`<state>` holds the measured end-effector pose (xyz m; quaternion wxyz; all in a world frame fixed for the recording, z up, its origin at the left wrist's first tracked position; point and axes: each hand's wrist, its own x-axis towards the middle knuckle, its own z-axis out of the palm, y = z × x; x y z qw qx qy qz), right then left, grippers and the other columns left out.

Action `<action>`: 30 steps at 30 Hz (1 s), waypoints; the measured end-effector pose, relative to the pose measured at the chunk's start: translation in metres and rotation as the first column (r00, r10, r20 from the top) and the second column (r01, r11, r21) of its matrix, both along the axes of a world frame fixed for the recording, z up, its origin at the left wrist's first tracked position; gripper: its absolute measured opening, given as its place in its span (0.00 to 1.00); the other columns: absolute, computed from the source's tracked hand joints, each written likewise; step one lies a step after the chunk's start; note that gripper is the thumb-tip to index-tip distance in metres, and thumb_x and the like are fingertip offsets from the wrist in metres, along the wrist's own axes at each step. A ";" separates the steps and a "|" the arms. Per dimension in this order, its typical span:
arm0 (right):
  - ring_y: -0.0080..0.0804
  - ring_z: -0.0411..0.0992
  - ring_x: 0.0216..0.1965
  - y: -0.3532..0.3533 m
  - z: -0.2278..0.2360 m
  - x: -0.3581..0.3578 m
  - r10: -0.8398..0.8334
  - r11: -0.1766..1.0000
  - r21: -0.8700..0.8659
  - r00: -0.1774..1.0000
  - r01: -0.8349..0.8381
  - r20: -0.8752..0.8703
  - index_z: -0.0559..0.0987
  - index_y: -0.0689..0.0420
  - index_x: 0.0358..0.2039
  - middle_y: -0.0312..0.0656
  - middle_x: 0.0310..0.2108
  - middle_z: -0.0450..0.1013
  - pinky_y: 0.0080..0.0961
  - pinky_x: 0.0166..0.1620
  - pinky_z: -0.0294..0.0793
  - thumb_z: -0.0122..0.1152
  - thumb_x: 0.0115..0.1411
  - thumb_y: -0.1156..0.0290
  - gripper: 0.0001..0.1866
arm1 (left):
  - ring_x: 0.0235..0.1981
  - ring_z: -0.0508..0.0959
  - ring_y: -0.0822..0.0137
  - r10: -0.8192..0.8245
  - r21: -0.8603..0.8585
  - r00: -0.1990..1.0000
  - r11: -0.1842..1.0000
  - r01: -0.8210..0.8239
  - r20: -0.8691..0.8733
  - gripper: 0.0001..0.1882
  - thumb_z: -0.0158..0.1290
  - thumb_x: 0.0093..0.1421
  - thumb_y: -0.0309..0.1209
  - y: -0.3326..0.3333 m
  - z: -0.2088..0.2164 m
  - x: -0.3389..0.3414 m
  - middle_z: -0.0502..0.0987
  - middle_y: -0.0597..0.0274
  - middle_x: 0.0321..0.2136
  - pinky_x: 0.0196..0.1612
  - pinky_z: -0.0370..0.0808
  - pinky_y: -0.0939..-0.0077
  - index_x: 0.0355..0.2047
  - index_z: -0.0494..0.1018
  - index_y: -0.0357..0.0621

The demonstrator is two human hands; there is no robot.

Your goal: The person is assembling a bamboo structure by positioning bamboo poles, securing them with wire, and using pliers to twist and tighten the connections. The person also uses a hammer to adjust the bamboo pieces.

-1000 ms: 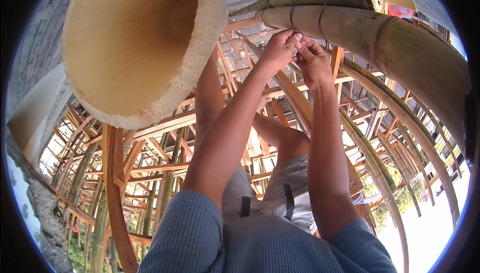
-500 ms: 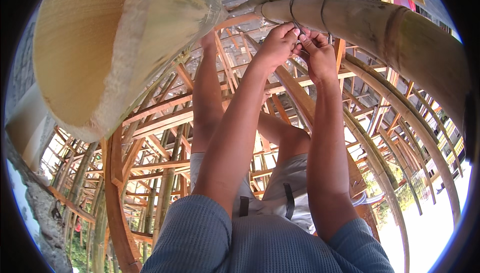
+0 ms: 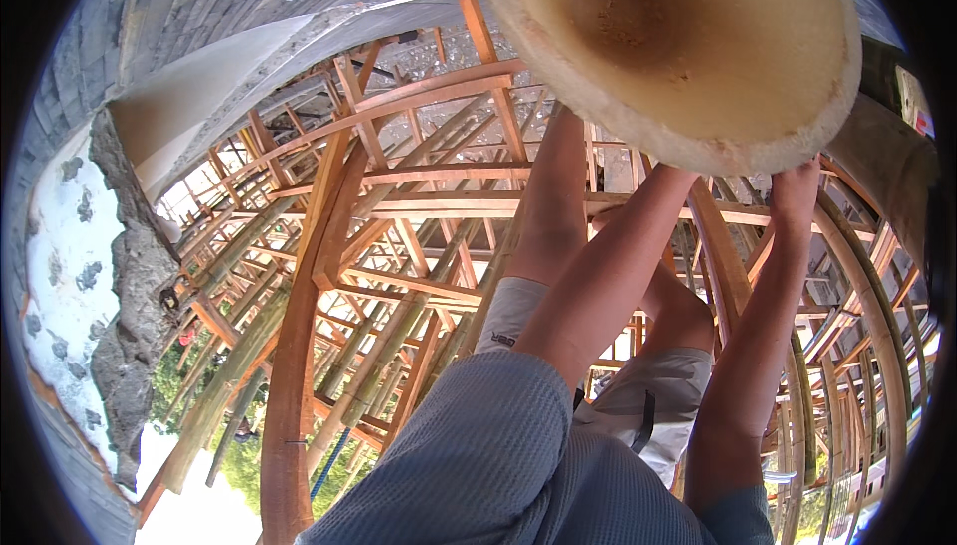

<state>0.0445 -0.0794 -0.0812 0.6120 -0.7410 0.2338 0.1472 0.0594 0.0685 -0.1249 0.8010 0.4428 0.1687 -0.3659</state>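
The hollow cut end of a thick bamboo pole (image 3: 738, 56) fills the upper right, close to me. Behind it my left forearm (image 3: 613, 266) reaches up, and that hand is hidden from the wrist on. Only the lower part of my right hand (image 3: 797, 186) shows under the bamboo's rim; its fingers are covered. Whether either hand grips anything cannot be seen. At the right edge, a second thick bamboo pole (image 3: 882, 161) runs beside my right hand. The dark tie wire seen around the poles earlier is hidden now.
Far below me spreads a scaffold of wooden beams (image 3: 449, 204) and bamboo props (image 3: 234, 385). A long upright timber (image 3: 292, 395) stands left of my arm. Rough broken concrete (image 3: 150, 286) borders the left side. My bare leg (image 3: 546, 206) reaches out over the beams.
My view has swung left, so arms and scaffold sit further right. The cut bamboo end now covers my hands, which were together at the dark wire on the poles.
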 end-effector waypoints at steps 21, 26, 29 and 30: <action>0.34 0.79 0.36 0.006 -0.009 -0.010 0.328 0.754 -0.656 0.883 -0.031 0.336 0.83 0.57 0.32 0.39 0.33 0.80 0.30 0.40 0.79 0.64 0.58 0.81 0.05 | 0.29 0.74 0.66 -0.330 0.396 0.930 0.842 0.367 -0.160 0.16 0.47 0.73 0.35 0.000 0.030 0.036 0.76 0.60 0.28 0.32 0.73 0.64 0.46 0.77 0.35; 0.39 0.79 0.37 -0.005 -0.005 -0.004 0.417 0.741 -0.661 0.852 -0.119 0.315 0.85 0.55 0.36 0.41 0.35 0.81 0.33 0.41 0.78 0.64 0.59 0.81 0.07 | 0.39 0.76 0.64 -0.583 0.495 0.801 0.740 0.455 0.135 0.15 0.47 0.73 0.39 0.016 -0.008 0.045 0.80 0.60 0.35 0.44 0.72 0.64 0.48 0.80 0.46; 0.44 0.79 0.38 -0.020 -0.009 0.001 0.531 0.670 -0.722 0.791 -0.172 0.304 0.86 0.52 0.38 0.43 0.37 0.81 0.37 0.42 0.76 0.64 0.60 0.79 0.09 | 0.44 0.75 0.64 -0.676 0.516 0.713 0.684 0.515 0.185 0.15 0.46 0.73 0.39 0.023 -0.011 0.053 0.81 0.61 0.39 0.50 0.70 0.64 0.44 0.80 0.47; 0.44 0.79 0.38 -0.023 -0.011 0.001 0.545 0.650 -0.742 0.780 -0.162 0.308 0.86 0.51 0.38 0.42 0.38 0.81 0.37 0.42 0.76 0.64 0.60 0.79 0.09 | 0.45 0.75 0.64 -0.704 0.501 0.694 0.660 0.560 0.151 0.15 0.46 0.73 0.40 0.026 -0.005 0.057 0.81 0.61 0.40 0.52 0.69 0.64 0.43 0.80 0.47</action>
